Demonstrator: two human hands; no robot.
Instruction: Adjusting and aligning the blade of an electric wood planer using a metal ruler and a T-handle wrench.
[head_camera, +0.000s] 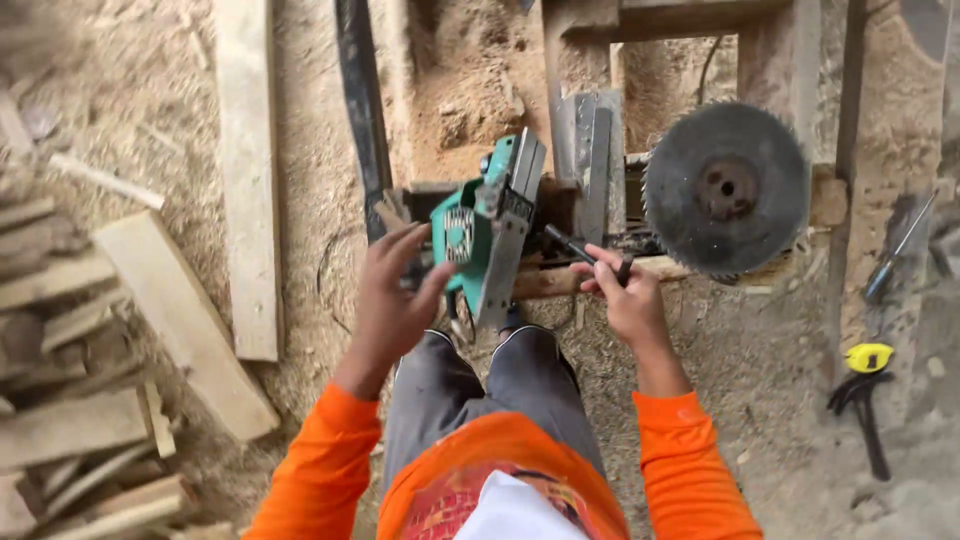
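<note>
Left hand (395, 300) grips the green planer (487, 232) by its body; planer sits tipped on edge on the low wooden frame (560, 280), just left of the saw blade (725, 188). Right hand (625, 298) is clenched round a dark tool (580, 252), tip at the planer's side.

Risks: the one-handed hold looks marginal, so a hard push from the tool could roll the planer off the frame. Right wrist is near the blade teeth; a slip means a cut.

Long axis runs near-vertical in view, top end pointing away from the person, leaning slightly right.
</note>
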